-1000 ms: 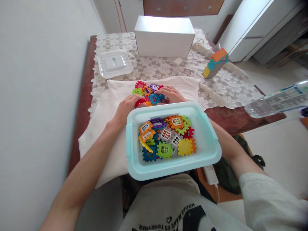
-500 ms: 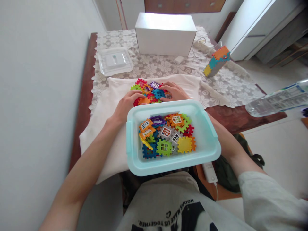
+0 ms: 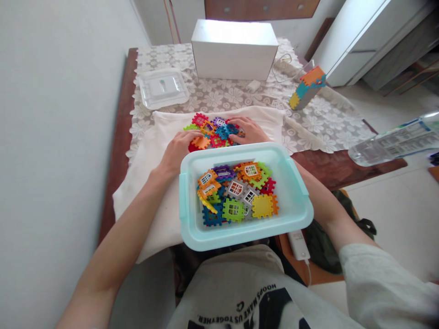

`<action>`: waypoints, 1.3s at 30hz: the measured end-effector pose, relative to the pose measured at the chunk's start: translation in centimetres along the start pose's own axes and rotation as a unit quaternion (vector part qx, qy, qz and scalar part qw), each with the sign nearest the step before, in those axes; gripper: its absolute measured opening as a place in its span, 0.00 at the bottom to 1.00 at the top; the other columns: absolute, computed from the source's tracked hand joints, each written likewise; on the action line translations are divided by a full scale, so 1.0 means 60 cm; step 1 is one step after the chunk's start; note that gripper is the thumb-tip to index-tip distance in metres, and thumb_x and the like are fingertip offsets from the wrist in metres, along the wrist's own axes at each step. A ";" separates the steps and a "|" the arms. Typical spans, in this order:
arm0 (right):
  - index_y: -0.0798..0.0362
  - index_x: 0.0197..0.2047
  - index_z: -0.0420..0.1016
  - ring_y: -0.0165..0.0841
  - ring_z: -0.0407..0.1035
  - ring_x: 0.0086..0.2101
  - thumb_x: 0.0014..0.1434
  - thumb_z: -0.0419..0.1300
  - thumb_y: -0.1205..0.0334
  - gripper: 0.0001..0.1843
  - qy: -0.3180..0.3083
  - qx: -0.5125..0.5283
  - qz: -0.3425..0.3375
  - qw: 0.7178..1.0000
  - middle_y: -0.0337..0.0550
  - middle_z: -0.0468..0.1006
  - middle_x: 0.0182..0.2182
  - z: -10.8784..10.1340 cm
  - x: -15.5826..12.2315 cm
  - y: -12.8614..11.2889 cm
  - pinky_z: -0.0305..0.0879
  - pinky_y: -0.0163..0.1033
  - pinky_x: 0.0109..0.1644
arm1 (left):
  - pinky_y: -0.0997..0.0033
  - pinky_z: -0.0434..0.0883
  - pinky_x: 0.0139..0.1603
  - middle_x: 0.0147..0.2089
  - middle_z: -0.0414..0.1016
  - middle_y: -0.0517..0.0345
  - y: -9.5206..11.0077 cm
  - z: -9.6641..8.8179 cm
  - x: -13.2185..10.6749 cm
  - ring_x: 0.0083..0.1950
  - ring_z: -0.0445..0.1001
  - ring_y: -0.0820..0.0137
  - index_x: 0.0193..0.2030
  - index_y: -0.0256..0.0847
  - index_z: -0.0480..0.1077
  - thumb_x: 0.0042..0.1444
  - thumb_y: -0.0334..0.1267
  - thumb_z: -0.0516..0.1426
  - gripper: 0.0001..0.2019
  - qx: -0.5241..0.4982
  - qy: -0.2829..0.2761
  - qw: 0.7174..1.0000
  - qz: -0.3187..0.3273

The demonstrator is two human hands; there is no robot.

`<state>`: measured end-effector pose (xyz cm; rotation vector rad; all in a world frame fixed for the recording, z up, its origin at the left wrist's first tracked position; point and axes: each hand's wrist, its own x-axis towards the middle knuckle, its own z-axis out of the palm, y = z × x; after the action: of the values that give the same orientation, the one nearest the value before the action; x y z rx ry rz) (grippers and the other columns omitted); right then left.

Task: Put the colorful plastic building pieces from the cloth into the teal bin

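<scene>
A pile of colourful toothed plastic building tiles lies on the white cloth [image 3: 147, 192], just beyond the turquoise tub. My left hand [image 3: 178, 148] rests at the pile's left side, fingers stretched over it beside an orange tile [image 3: 200, 142]. At the right side my right hand [image 3: 250, 130] has its thumb and fingers apart, next to a blue tile [image 3: 223, 132]. Red tiles [image 3: 200, 119] and a purple tile with a white window [image 3: 220, 122] show between the hands. The tub [image 3: 298, 210] holds more tiles, among them a yellow one [image 3: 262, 206] and a green one [image 3: 233, 209].
Behind the cloth stand a white box [image 3: 235, 59] and a clear plastic lid [image 3: 163, 89]. A block built from tiles [image 3: 307, 87] is at the back right. A clear bottle [image 3: 394, 139] juts in at the right. A wall [image 3: 68, 114] runs along the left.
My left hand has shifted slightly left, showing more of the orange tile. The blue tile by my right thumb looks turned or shifted a little. The tub's tiles look the same.
</scene>
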<state>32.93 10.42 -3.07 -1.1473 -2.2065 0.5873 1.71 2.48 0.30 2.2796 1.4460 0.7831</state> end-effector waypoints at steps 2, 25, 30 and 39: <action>0.39 0.64 0.81 0.53 0.70 0.69 0.61 0.66 0.42 0.30 -0.004 0.008 -0.001 1.000 0.45 0.80 0.69 0.000 0.001 0.000 0.61 0.69 0.78 | 0.45 0.71 0.78 0.69 0.83 0.42 -0.001 0.000 0.001 0.72 0.78 0.48 0.60 0.42 0.82 0.60 0.42 0.65 0.22 -0.014 0.000 1.000 0.002; 0.41 0.56 0.79 0.53 0.75 0.60 0.59 0.68 0.40 0.25 0.035 0.007 -0.020 0.999 0.51 0.85 0.57 -0.002 -0.005 -0.016 0.69 0.65 0.70 | 0.46 0.70 0.77 0.68 0.83 0.45 -0.010 0.001 0.001 0.71 0.77 0.50 0.58 0.46 0.81 0.64 0.47 0.63 0.18 -0.038 -0.022 0.999 0.020; 0.33 0.49 0.81 0.53 0.74 0.59 0.58 0.70 0.36 0.19 0.016 -0.009 -0.026 1.000 0.47 0.84 0.55 -0.006 -0.006 -0.015 0.69 0.65 0.70 | 0.49 0.71 0.76 0.66 0.84 0.47 -0.011 0.002 0.001 0.70 0.78 0.52 0.60 0.47 0.81 0.63 0.49 0.64 0.20 -0.036 -0.013 0.999 0.014; 0.44 0.55 0.81 0.51 0.75 0.60 0.62 0.66 0.41 0.23 -0.007 -0.021 -0.038 0.999 0.56 0.81 0.58 0.000 -0.005 -0.009 0.70 0.61 0.70 | 0.46 0.71 0.75 0.66 0.84 0.45 -0.008 0.002 0.003 0.69 0.77 0.50 0.62 0.44 0.82 0.66 0.47 0.63 0.21 -0.021 -0.038 0.999 0.025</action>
<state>32.76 9.87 -2.81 -1.0778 -2.2736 0.5222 1.51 2.86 0.03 2.2964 1.3324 0.7257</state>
